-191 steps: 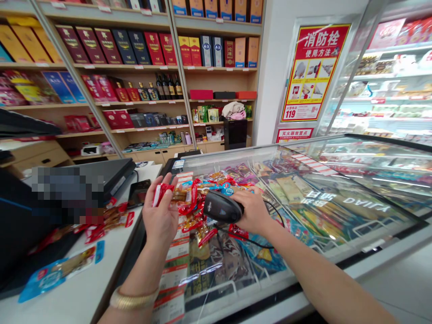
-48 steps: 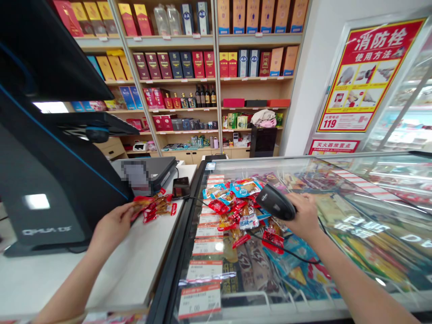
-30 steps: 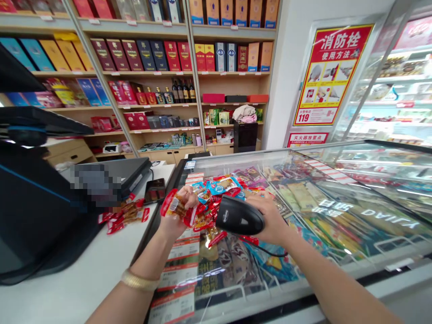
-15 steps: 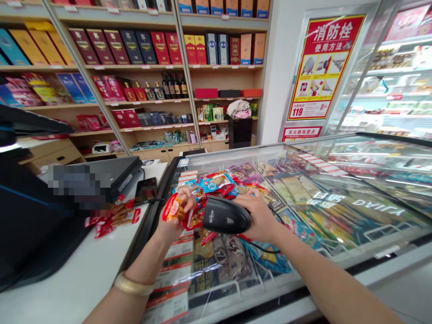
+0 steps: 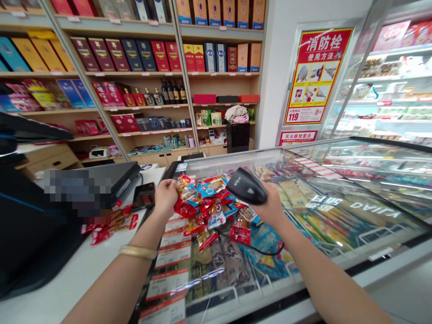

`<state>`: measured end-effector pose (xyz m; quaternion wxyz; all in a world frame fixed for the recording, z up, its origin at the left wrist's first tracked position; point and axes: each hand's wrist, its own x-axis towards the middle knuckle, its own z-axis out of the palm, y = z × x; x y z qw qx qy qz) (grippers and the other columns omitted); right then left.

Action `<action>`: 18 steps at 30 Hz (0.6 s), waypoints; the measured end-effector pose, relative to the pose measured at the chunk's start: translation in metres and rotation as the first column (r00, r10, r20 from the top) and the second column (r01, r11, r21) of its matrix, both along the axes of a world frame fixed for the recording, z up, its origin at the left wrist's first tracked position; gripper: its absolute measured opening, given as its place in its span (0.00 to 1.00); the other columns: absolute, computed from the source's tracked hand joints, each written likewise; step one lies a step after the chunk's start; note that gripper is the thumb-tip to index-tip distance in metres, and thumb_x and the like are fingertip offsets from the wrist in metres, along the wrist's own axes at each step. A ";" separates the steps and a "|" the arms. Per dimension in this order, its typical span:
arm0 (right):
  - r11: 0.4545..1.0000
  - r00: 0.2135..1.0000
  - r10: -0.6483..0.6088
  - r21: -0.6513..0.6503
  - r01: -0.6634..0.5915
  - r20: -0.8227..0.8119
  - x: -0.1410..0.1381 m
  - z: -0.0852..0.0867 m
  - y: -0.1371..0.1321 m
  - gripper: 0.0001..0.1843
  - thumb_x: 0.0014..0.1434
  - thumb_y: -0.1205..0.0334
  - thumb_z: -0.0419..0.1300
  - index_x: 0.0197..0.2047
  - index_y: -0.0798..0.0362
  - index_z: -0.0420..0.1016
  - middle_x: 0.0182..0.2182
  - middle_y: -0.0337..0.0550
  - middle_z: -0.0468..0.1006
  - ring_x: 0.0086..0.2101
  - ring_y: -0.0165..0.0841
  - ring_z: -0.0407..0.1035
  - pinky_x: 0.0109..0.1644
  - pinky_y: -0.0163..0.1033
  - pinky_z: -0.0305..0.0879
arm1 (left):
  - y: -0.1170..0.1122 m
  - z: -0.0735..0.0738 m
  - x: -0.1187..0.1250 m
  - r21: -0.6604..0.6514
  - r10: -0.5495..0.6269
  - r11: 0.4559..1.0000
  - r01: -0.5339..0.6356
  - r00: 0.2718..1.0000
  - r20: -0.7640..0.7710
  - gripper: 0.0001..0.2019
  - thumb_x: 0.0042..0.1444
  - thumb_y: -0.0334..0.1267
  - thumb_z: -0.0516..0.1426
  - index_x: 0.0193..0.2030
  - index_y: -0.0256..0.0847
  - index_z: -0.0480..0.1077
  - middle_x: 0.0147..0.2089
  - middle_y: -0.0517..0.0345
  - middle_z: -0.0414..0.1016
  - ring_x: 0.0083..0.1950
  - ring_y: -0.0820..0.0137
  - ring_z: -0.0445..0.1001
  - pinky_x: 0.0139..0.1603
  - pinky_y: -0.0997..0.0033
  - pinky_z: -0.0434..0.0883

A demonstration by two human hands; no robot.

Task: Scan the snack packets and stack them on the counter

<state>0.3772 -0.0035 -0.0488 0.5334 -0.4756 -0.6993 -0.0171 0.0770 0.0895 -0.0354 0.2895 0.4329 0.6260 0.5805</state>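
In my right hand is a black handheld barcode scanner, its head pointing left over a heap of small snack packets. The heap, in red, blue and clear wrappers, lies on the glass top of a chest freezer. My left hand is at the heap's left edge, fingers curled against a small snack packet; its fingertips are partly hidden. The scanner's black cable loops across the glass below the packets.
Left of the freezer, a white counter holds more red snack packets, a phone and a dark checkout machine. Shelves of boxed bottles stand behind. Price labels line the freezer's left side.
My left hand has moved up and left from in front of the scanner to the heap's edge. My right hand has raised the scanner and shifted it right, uncovering more packets.
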 end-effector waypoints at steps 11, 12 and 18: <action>0.991 0.990 -0.127 0.053 0.124 0.063 0.008 -0.014 0.012 0.09 0.52 0.53 0.63 0.30 0.50 0.74 0.25 0.40 0.77 0.28 0.37 0.70 0.41 0.42 0.56 | 0.013 -0.021 0.006 -0.089 -0.145 0.988 0.124 0.942 -0.301 0.10 0.46 0.27 0.58 0.36 0.41 0.74 0.42 0.46 0.82 0.50 0.56 0.79 0.53 0.61 0.73; 0.991 0.990 -0.125 0.058 0.121 0.062 0.009 -0.015 0.012 0.09 0.52 0.53 0.63 0.30 0.50 0.74 0.25 0.40 0.78 0.29 0.37 0.70 0.41 0.42 0.57 | 0.009 -0.021 0.004 -0.069 -0.140 0.990 0.124 0.933 -0.332 0.11 0.47 0.28 0.58 0.37 0.41 0.75 0.45 0.46 0.82 0.53 0.55 0.78 0.56 0.59 0.72; 0.990 0.991 -0.119 0.081 0.114 0.065 0.013 -0.019 0.014 0.09 0.52 0.53 0.61 0.33 0.49 0.75 0.25 0.40 0.78 0.28 0.37 0.69 0.40 0.42 0.57 | -0.024 -0.004 -0.057 0.078 -0.001 0.996 0.047 0.864 -0.503 0.15 0.50 0.34 0.58 0.46 0.41 0.74 0.55 0.44 0.78 0.62 0.53 0.72 0.67 0.54 0.66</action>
